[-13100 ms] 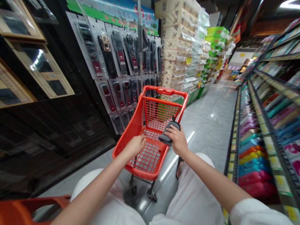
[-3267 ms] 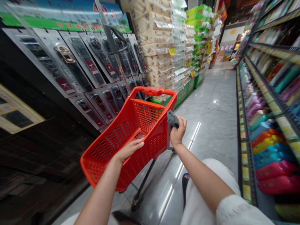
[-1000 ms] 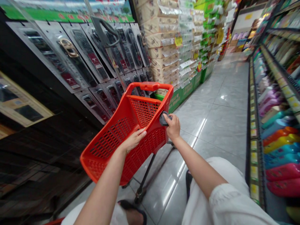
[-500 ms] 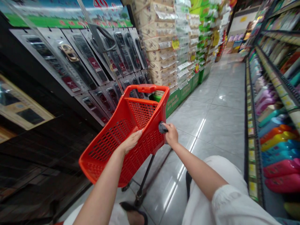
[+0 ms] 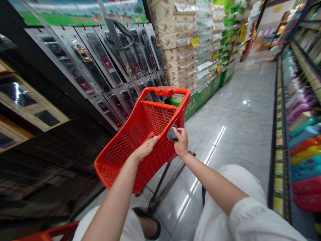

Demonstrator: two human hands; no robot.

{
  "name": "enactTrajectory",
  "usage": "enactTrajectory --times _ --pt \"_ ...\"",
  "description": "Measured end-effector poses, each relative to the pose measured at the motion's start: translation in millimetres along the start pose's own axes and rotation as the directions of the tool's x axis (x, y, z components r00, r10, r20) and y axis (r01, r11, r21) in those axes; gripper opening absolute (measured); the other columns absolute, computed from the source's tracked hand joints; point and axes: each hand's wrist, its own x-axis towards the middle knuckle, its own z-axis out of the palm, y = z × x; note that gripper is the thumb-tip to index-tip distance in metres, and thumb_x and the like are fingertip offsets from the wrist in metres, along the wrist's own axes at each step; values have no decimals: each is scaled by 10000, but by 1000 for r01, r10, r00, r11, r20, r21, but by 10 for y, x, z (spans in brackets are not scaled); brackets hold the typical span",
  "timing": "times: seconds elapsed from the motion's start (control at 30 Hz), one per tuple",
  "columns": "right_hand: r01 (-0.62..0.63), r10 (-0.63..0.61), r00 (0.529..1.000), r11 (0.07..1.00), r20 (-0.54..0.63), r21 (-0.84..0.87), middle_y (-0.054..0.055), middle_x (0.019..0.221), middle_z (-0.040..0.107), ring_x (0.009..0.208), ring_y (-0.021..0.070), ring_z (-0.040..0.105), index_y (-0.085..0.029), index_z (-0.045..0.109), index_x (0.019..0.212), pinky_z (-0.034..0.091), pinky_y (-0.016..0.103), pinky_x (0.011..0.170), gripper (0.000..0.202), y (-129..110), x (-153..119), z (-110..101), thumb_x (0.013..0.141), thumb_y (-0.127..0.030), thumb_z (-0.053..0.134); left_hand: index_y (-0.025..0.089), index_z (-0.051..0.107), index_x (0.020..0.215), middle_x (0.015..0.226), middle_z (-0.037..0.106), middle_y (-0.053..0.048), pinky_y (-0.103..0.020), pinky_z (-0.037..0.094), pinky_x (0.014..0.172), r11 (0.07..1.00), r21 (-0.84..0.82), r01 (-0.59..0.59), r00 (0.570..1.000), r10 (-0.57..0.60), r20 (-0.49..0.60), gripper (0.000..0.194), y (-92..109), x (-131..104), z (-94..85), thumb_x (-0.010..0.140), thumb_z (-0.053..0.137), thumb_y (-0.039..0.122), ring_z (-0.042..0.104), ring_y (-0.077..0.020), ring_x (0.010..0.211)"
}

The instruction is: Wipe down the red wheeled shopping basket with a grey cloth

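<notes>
A red plastic shopping cart (image 5: 140,174) with a mesh basket stands in front of me, turned at an angle. My left hand (image 5: 147,148) is closed over the basket's near rim, with its fingers partly out of sight. Between the thumb and fingers of my right hand (image 5: 181,141) is a small crumpled dark grey cloth (image 5: 172,134). It lies against the outer side of the cart, below the rim and near the handle (image 5: 164,90) end. Nothing lies in the part of the basket that I can see.
Packaged belts (image 5: 87,60) hang on the left wall, above a dark lower panel. Stacked cartons (image 5: 179,50) stand behind the cart. Colourful slippers (image 5: 307,167) fill the shelf at right. Tiled floor (image 5: 240,134) runs between. Another red plastic piece (image 5: 57,231) shows at the bottom left.
The view has shifted, so the cart appears farther right and slightly higher. Along the cart's side my right hand has moved the grey cloth leftward, away from the corner. My left hand stays on the rim.
</notes>
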Motion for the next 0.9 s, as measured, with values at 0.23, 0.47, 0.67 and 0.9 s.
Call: enactTrajectory --times 0.23,0.47,0.67,0.9 --pt "224 -217 945 975 246 0 56 1130 571 1016 210 499 -339 634 1259 425 345 892 568 -274 -424 -80 803 -32 495 162 663 1222 1264 675 -43 -417 298 1178 999 35 14 999 -13 -36 825 -63 17 -7 825 324 800 514 -285 1287" --pt "440 -372 843 892 389 -101 39 1144 609 1021 210 493 -391 639 1231 374 352 854 495 -328 -342 -251 849 -87 562 165 667 1223 1277 668 -38 -419 325 1165 1000 23 10 999 -10 -33 767 -28 -18 -2 846 365 760 539 -278 1257" --pt "193 -90 944 931 318 -310 35 1122 620 941 209 502 -399 676 1163 380 316 769 556 94 -85 -315 787 -10 549 186 617 1312 1386 592 -29 -407 311 1178 999 -40 1 1000 -2 -17 774 23 -27 18 840 392 757 504 -275 1314" --pt "-182 198 951 979 236 -87 20 955 682 913 174 606 -257 732 1075 479 273 805 580 428 -55 -169 685 30 412 202 629 1301 1354 615 -18 -398 320 1173 999 -29 23 1000 -24 -19 769 -8 -12 -11 834 390 765 544 -268 1278"
